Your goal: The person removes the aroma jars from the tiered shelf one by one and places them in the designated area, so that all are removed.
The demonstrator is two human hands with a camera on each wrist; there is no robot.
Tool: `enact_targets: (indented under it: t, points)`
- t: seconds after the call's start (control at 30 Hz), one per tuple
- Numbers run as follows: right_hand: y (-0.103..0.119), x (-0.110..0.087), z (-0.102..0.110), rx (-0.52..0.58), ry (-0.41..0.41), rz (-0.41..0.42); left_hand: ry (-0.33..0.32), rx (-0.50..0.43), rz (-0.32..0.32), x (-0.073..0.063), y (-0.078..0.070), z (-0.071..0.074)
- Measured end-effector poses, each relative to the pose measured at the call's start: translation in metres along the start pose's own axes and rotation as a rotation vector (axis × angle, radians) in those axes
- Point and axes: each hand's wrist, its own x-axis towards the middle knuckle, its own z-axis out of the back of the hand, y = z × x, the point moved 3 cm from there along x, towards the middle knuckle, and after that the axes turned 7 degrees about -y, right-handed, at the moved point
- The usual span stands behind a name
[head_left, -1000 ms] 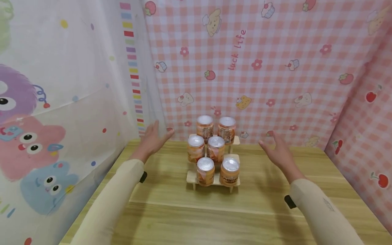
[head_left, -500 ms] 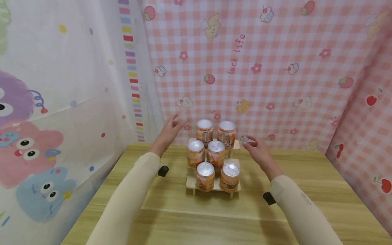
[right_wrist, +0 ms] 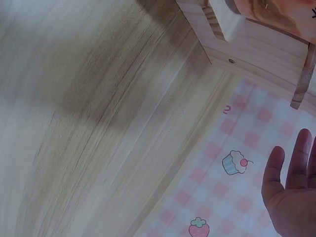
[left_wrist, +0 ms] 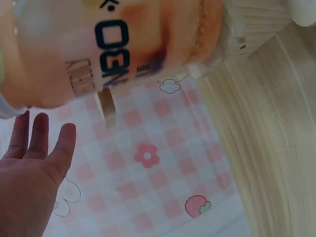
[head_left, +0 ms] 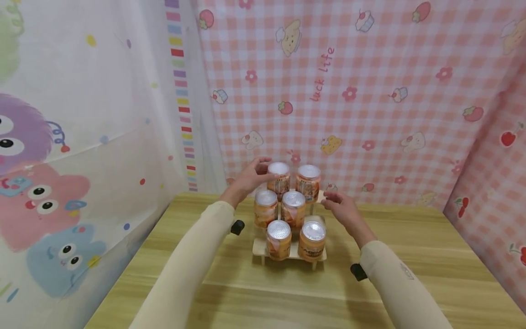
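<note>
Orange-labelled cans with silver lids stand upright in pairs on a three-step wooden stand (head_left: 260, 248). My left hand (head_left: 249, 178) is at the top step's left can (head_left: 279, 185), its thumb overlapping the can's left side in the head view. Its fingers (left_wrist: 38, 136) look nearly straight in the left wrist view, close to a large orange can (left_wrist: 158, 44) that fills the upper part. My right hand (head_left: 345, 211) holds nothing, fingertips near the top step's right end, beside the right can (head_left: 307, 186). Its fingers (right_wrist: 298, 160) are loosely extended below the stand's wooden edge.
The stand rests on a wood-grain table (head_left: 230, 292). Behind it hangs a pink checked cloth (head_left: 370, 114), with another printed cloth (head_left: 501, 183) along the right. A white cartoon cloth (head_left: 123, 100) borders the left side.
Both hands have come inward from either side toward the stand. My left hand has reached the upper left can, and my right is now close to the top step's right end.
</note>
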Motion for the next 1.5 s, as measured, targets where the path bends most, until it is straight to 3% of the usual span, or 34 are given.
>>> enact_targets:
  t: [0.17, 0.33, 0.63, 0.77, 1.0, 1.2, 1.5]
  points:
    - [-0.002, -0.001, 0.000, -0.013, -0.033, 0.013, 0.011, 0.027, 0.015, 0.000, -0.001, -0.007]
    - [-0.005, -0.003, 0.001, -0.055, -0.015, 0.002, 0.004, 0.066, 0.044, -0.001, 0.001, -0.008]
    - [0.001, -0.001, 0.001, -0.117, -0.005, 0.043, -0.013, 0.095, -0.019, 0.002, -0.001, -0.003]
    - [0.002, -0.001, -0.001, -0.129, -0.002, 0.051, -0.056, 0.071, -0.040, 0.002, -0.003, 0.002]
    - [0.002, 0.002, -0.004, -0.126, -0.013, 0.097, -0.188, -0.052, -0.161, 0.003, -0.024, 0.027]
    - [-0.003, 0.000, -0.003, -0.110, -0.027, 0.094, -0.231, -0.055, -0.175, -0.016, -0.033, 0.057]
    - [-0.008, 0.000, -0.001, -0.101, -0.013, 0.088, -0.221, -0.024, -0.161, -0.072, -0.019, 0.085]
